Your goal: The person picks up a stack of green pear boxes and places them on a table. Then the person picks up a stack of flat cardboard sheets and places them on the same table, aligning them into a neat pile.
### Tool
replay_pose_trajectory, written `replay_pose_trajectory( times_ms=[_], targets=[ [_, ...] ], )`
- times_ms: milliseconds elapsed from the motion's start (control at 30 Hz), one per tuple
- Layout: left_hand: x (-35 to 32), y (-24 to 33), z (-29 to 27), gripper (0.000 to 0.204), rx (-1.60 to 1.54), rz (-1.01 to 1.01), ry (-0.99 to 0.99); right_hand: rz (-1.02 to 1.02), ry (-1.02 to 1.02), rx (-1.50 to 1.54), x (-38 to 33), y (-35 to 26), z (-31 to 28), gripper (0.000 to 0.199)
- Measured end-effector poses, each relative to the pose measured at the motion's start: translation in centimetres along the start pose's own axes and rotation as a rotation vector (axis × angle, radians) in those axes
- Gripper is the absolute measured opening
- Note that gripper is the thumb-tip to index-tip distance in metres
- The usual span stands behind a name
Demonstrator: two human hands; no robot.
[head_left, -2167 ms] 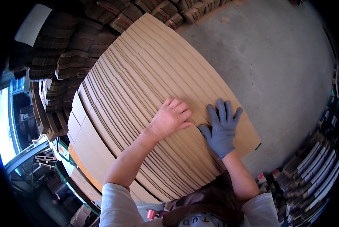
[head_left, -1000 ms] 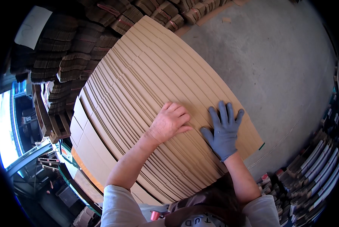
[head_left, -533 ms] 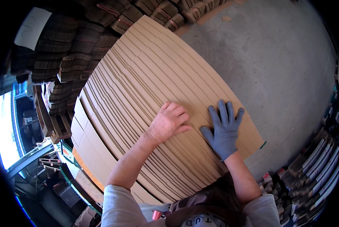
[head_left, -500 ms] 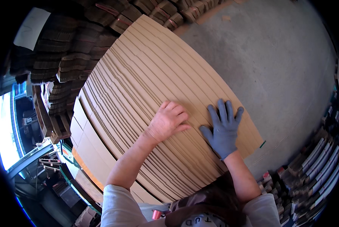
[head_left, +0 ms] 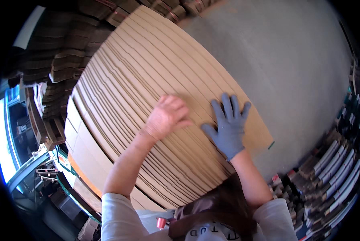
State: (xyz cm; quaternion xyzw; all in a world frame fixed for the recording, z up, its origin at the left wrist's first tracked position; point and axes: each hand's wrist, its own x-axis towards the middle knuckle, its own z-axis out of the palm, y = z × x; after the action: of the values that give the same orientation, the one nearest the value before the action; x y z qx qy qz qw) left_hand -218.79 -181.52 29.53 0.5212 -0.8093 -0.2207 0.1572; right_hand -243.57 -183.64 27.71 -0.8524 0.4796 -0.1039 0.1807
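Head view, looking down on a tall stack of flattened corrugated cardboard sheets point(head_left: 147, 96), edges fanned out in steps toward lower left. Both hands are on the top sheets, near the stack's lower right end

Left hand point(head_left: 166, 117): bare, palm down, fingers curled and bunched close together, tips pressed onto the sheet surface. Not pinching anything that shows; cannot tell if a fingertip hooks a sheet edge. Forearm comes up from lower left, white short sleeve point(head_left: 117, 217) at the shoulder

Right hand point(head_left: 227, 128): in a blue-grey work glove, flat on the top sheet, fingers spread wide and straight, thumb out to the left. Holds nothing, just lying flat on the cardboard. It sits just beside the left hand, the two apart by a narrow gap, close to the sheet's right edge

The stack fills the centre, running from top middle down to lower middle. Right of it is grey concrete floor point(head_left: 292, 68). More bundled cardboard piles point(head_left: 55, 52) stand upper left and along the top. Lower right edge has rows of stacked flat packs point(head_left: 332, 168) seen edge-on. A red tape roll point(head_left: 160, 222) shows at the bottom near the person's chest. Bright opening far left, blurred
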Motion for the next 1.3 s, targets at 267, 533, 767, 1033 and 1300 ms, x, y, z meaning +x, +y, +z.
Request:
replay_pose_trajectory(
  times_ms=[267,533,767,1033,1300],
  targets=[
    [-0.5,0.1,0.0,0.031,-0.018,0.001,-0.025,-0.004,0.021,-0.015,-0.3,-0.2,0.3,0.075],
    [-0.9,0.7,-0.2,0.027,-0.005,0.018,0.07,0.006,0.005,-0.029,-0.6,-2.1,0.9,0.079],
    [-1.7,0.1,-0.2,0.026,0.006,0.0,0.013,0.008,0.001,-0.009,-0.8,-1.9,1.2,0.078],
    [-1.7,0.1,-0.3,0.023,0.021,-0.007,-0.005,0.002,0.001,-0.029,-0.9,-1.9,1.3,0.079],
    [-1.6,0.1,-0.5,0.024,0.002,-0.015,-0.004,-0.004,0.014,-0.009,-0.9,-1.6,1.4,0.082]
  ],
)
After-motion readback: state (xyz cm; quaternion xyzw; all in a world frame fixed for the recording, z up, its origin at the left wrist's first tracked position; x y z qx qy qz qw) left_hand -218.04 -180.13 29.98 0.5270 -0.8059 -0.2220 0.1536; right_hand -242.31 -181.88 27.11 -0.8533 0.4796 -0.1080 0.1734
